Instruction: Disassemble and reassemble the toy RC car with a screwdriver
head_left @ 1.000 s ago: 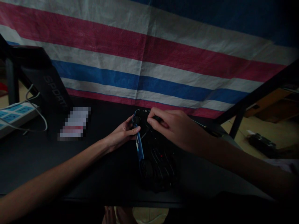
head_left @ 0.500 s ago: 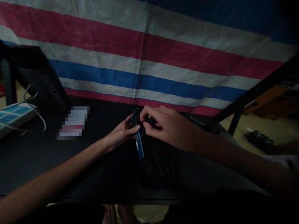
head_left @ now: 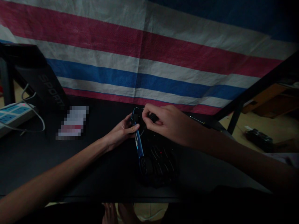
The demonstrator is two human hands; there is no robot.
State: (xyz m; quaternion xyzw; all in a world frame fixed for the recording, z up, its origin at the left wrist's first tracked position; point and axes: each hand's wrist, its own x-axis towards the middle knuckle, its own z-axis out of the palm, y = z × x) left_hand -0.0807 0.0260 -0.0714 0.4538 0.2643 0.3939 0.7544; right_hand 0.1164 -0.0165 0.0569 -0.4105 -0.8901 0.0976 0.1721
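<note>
A blue and black toy car (head_left: 139, 144) lies wheels up on the dark table, its blue side facing left. My left hand (head_left: 125, 128) is closed on the far end of that side, with the thumb laid over the edge by a wheel (head_left: 135, 118). Another wheel (head_left: 146, 165) shows at the near end. Over the car's far end, my right hand (head_left: 161, 119) is curled with the fingers pinched. A dark ridged piece (head_left: 153, 117), like a small wheel, shows inside its curl. Dim light hides what the fingertips grip and whether this piece joins the car.
A thin screwdriver (head_left: 197, 119) lies behind my right forearm. To the left are a blurred-out card (head_left: 73, 119), a dark bottle (head_left: 46, 81) marked SPORT and a white power strip (head_left: 16, 113) with a cable. A striped sheet (head_left: 140, 62) closes off the back.
My right hand's fingertips have drawn slightly right, away from the wheel beside my left thumb, and the ridged dark piece shows more clearly. My left hand keeps its hold on the car.
</note>
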